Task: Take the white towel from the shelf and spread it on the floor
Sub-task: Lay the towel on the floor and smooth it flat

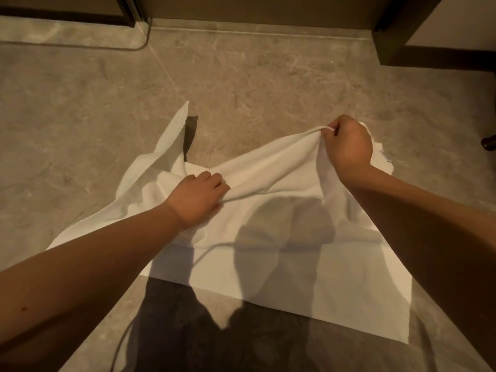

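The white towel [295, 259] lies partly on the beige stone floor [241, 76], its near part flat and its far edge lifted and bunched. My left hand [196, 200] grips a fold of that far edge near the middle. Higher and to the right, my right hand [347, 146] pinches the same edge and holds it off the floor. A loose corner of the towel [177, 130] stands up at the far left. Both forearms reach in from the bottom of the view. No shelf is in view.
A dark door frame [131, 12] and a raised threshold stand at the far left. Dark furniture [429, 49] stands at the far right, with a small dark foot [489, 143] at the right edge. My shadow covers the floor near the bottom.
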`<action>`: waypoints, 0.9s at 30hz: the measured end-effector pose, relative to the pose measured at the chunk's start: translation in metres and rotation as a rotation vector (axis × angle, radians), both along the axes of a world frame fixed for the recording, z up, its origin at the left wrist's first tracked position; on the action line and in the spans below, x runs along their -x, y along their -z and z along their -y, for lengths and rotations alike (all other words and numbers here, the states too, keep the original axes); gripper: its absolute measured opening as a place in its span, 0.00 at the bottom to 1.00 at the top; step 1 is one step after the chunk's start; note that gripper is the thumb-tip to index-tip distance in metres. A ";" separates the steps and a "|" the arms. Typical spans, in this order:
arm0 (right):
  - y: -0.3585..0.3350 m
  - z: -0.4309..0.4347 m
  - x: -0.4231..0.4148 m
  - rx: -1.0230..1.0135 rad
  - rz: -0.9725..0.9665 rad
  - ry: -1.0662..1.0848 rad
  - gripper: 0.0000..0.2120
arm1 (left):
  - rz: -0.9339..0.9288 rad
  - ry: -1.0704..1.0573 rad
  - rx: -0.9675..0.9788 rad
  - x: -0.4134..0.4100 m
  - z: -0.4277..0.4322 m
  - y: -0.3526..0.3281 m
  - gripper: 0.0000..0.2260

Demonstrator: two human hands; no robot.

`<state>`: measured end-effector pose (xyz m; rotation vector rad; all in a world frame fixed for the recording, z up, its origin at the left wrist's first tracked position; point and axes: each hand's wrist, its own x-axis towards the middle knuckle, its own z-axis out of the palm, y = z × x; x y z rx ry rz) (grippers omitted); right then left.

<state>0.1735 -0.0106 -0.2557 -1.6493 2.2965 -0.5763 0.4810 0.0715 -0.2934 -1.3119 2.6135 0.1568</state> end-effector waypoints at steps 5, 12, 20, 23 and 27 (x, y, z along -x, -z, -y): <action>0.021 -0.006 -0.001 -0.252 0.075 -0.176 0.27 | 0.062 -0.102 0.017 0.004 -0.007 0.013 0.31; 0.036 -0.065 -0.011 -0.028 -0.100 -0.308 0.23 | 0.207 -0.251 -0.026 0.014 0.003 0.015 0.34; 0.061 -0.097 -0.017 -0.317 -0.311 -0.396 0.30 | 0.044 -0.047 0.081 0.031 -0.003 0.019 0.31; 0.070 -0.089 -0.012 -0.432 -0.266 -0.405 0.36 | 0.084 0.073 0.020 0.040 -0.015 0.025 0.30; 0.077 -0.083 -0.010 -0.465 -0.280 -0.427 0.39 | 0.091 -0.058 -0.058 0.044 -0.015 0.035 0.31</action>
